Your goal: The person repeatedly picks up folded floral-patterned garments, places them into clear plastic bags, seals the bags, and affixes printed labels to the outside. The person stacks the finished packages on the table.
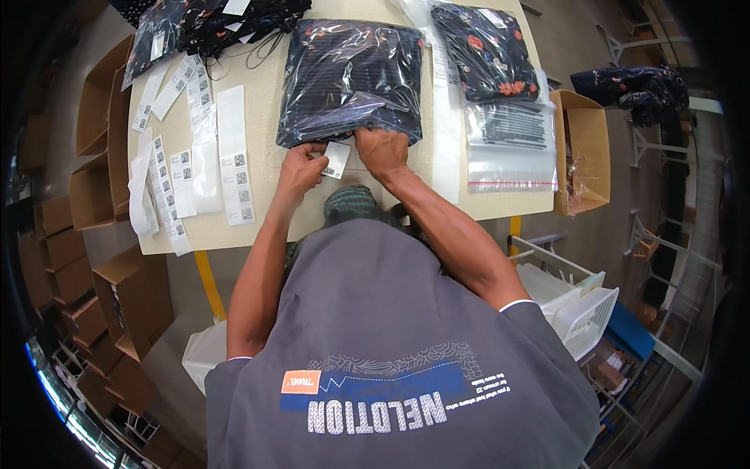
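Note:
In front of me a clear plastic bag point(351, 66) with a dark folded garment inside lies flat on the table. My left hand point(299, 170) is closed at the bag's near edge, its fingers pinching a small white tag point(337, 161) printed with a square code. Closed in a fist, my right hand point(382, 152) grips the near edge of the same bag, to the right of the tag. Part of the fingers on both hands is hidden.
Strips of white code labels point(234, 168) lie on the left of the pale table point(269, 227). Dark floral garments point(242, 27) are piled at the far left. On the right are a bagged floral garment point(488, 55), flat clear bags point(512, 148) and a cardboard box point(586, 148).

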`<state>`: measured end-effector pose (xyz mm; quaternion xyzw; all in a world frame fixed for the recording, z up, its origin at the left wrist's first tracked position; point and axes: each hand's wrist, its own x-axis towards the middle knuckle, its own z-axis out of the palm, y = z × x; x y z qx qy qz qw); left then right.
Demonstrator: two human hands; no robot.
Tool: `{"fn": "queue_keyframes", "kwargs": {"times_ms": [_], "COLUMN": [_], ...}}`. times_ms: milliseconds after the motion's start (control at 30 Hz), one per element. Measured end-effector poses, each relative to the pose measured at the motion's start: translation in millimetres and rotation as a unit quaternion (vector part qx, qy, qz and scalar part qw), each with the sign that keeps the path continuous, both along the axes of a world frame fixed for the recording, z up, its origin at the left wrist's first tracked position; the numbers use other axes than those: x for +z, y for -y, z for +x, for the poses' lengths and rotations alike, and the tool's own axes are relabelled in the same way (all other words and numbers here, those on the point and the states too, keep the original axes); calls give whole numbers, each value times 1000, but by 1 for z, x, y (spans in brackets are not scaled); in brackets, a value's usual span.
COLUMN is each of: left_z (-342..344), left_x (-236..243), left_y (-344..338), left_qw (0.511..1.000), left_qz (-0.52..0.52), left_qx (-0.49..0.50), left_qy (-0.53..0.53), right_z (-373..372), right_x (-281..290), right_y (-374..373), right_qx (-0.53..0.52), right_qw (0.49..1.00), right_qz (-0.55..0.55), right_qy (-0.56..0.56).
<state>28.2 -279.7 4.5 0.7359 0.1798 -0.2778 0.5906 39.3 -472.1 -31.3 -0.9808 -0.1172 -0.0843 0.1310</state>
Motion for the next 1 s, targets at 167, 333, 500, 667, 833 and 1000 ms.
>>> {"fn": "queue_keyframes", "kwargs": {"times_ms": [167, 333, 500, 667, 833, 1000], "left_z": [-2, -3, -3, -7, 2, 3], "left_x": [-10, -12, -5, -11, -22, -47], "left_y": [-3, 1, 15, 37, 51, 63], "left_qw": [999, 991, 967, 930, 957, 929], "left_qz": [10, 42, 107, 194, 56, -205], "left_qx": [-13, -39, -20, 44, 140, 172], "left_qy": [49, 118, 229, 309, 249, 256], "right_z": [8, 18, 34, 41, 35, 32], "right_x": [6, 36, 64, 77, 81, 86], "right_y": [-2, -3, -4, -4, -5, -7], "right_qx": [-20, -60, -86, -84, -84, -90], "right_qw": [998, 991, 984, 983, 984, 984], "right_qz": [48, 93, 107, 121, 124, 128], "right_qy": [18, -79, -114, -114, -91, -84]}}
